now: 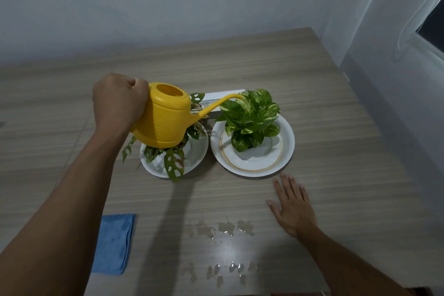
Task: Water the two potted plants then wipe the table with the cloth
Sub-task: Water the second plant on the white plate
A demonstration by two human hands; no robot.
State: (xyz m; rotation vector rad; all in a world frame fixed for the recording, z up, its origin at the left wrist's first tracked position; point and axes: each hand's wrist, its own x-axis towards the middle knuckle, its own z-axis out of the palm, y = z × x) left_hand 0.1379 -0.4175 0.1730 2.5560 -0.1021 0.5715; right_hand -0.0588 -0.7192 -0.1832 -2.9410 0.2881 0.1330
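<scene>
My left hand grips the handle of a yellow watering can, held in the air over the left plant, a holey-leaved plant on a white plate. The can's spout tip reaches the top leaves of the right plant, a variegated green plant on a gold-rimmed white plate. My right hand lies flat and open on the table, just in front of the right plate. A folded blue cloth lies near the front left. The left plant's pot is hidden by the can.
The wooden table has water puddles near its front edge, between the cloth and my right hand. A white box sits behind the plants. A wall runs along the back, a curtain and window at the right.
</scene>
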